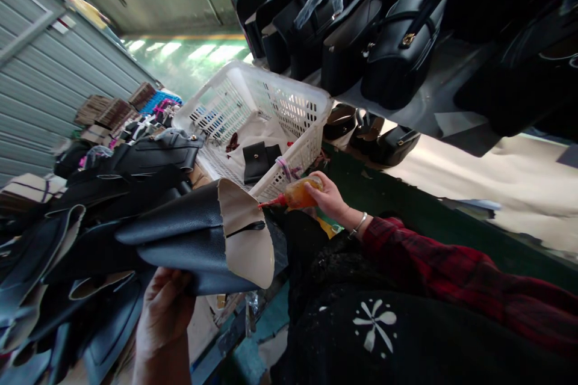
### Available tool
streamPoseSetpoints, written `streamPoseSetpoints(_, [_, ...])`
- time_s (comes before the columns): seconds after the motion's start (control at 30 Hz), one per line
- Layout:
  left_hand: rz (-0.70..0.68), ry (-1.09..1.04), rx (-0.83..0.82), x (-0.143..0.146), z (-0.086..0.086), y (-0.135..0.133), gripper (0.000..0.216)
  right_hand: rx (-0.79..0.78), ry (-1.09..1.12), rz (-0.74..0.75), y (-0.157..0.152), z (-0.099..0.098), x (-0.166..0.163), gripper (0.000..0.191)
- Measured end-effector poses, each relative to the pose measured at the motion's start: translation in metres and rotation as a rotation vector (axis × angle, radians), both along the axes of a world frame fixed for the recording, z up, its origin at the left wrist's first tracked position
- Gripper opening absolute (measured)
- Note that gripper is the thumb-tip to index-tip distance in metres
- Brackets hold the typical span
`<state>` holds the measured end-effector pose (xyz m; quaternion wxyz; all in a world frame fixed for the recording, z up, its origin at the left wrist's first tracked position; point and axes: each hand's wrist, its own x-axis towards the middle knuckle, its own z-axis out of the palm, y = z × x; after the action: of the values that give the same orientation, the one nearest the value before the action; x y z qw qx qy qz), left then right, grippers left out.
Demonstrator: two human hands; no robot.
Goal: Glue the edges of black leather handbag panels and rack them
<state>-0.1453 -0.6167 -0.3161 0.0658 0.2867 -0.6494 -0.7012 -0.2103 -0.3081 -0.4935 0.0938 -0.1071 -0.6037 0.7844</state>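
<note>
My left hand (pixel 165 307) grips a folded black leather panel (pixel 198 234) from below, holding it up so its beige underside and a slit face me. My right hand (pixel 327 195) is wrapped round a small squeeze bottle of amber glue (pixel 300 192). The bottle's red nozzle touches the beige edge of the panel. A bracelet sits on my right wrist, and my sleeve is red and black plaid.
A white plastic basket (pixel 298 111) with small black pieces stands behind the panel. Several black leather panels (pixel 67 264) are heaped at left. Finished black handbags (pixel 397 42) line a shelf at upper right. Stacked boxes (pixel 108 111) sit far left.
</note>
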Motion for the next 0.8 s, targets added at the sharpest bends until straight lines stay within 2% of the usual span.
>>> streamPoseSetpoints(0.23, [-0.034, -0.007, -0.009, 0.0, -0.001, 0.0, 0.036, 0.031, -0.049, 0.037, 0.001, -0.018, 0.006, 0.043])
streamPoseSetpoints(0.33, [-0.015, -0.004, 0.011, -0.002, 0.001, 0.004, 0.035, 0.066, -0.045, 0.0, 0.007, -0.024, 0.01, 0.041])
streamPoseSetpoints(0.43, [0.028, -0.011, 0.04, -0.003, 0.004, 0.007, 0.035, 0.056, -0.04, -0.043, 0.009, -0.023, 0.011, 0.039])
streamPoseSetpoints(0.6, [0.039, -0.02, 0.046, -0.001, 0.007, 0.007, 0.038, -0.045, -0.038, 0.052, 0.001, -0.016, 0.01, 0.042])
streamPoseSetpoints(0.8, [-0.015, -0.032, 0.064, -0.004, 0.011, 0.012, 0.043, -0.016, -0.021, -0.046, -0.008, -0.014, -0.001, 0.042])
